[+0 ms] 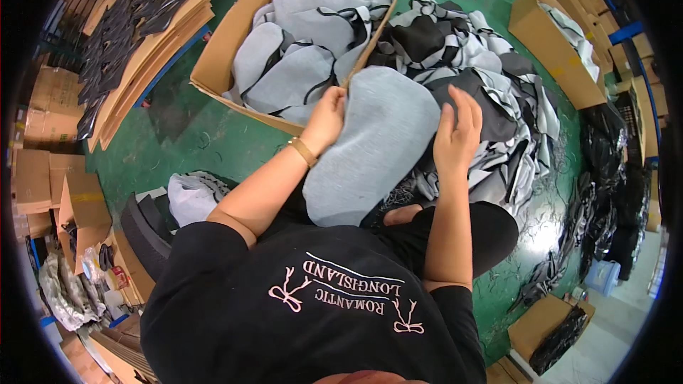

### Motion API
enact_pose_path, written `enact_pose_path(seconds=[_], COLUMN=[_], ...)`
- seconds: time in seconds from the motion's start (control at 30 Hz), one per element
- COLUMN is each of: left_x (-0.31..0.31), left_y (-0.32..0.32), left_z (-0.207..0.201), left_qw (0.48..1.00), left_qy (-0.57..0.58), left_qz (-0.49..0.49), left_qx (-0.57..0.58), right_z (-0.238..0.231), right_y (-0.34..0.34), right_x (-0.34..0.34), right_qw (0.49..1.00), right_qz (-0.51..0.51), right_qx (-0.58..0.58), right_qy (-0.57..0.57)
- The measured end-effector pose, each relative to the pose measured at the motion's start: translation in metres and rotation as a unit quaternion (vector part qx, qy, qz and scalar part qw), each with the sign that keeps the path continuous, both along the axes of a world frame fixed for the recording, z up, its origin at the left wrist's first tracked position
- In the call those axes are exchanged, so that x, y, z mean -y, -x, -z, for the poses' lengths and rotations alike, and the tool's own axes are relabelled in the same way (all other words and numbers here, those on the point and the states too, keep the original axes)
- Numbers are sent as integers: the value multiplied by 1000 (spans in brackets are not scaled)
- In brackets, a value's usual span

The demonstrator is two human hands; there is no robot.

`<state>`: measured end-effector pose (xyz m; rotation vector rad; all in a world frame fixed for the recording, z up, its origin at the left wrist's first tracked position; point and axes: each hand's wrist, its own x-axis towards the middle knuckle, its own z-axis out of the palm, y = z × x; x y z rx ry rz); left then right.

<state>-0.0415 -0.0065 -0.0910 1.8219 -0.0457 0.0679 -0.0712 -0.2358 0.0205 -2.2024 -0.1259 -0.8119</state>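
A light-grey, rounded fabric piece, shaped like a contoured pillow or its cover, stands tilted in front of me between my two hands. My left hand is closed on its left edge, with the fingertips partly hidden behind the fabric. On the other side my right hand is held up with fingers stretched out, close to the right edge and not gripping it. Just beyond, a large cardboard box holds many similar grey pieces with black edging.
A big heap of grey, white and black fabric pieces lies on the green floor to the right. Flat cardboard with black items is at the far left. Another open box stands far right. Black plastic bags lie along the right.
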Motion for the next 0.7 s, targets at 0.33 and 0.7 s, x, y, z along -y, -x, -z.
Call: enact_pose_path(seconds=[0.33,0.7], left_x=[-38,22], left_y=[-5,-207], left_z=[18,47], left_qw=[963,969], left_qy=[-93,-241], left_qz=[102,-46], left_qx=[-230,-17], right_z=[7,11], right_y=[42,45], right_x=[-65,-74], right_qw=[927,941], right_qz=[-247,-267], right_qx=[-48,-17], right_qy=[277,207])
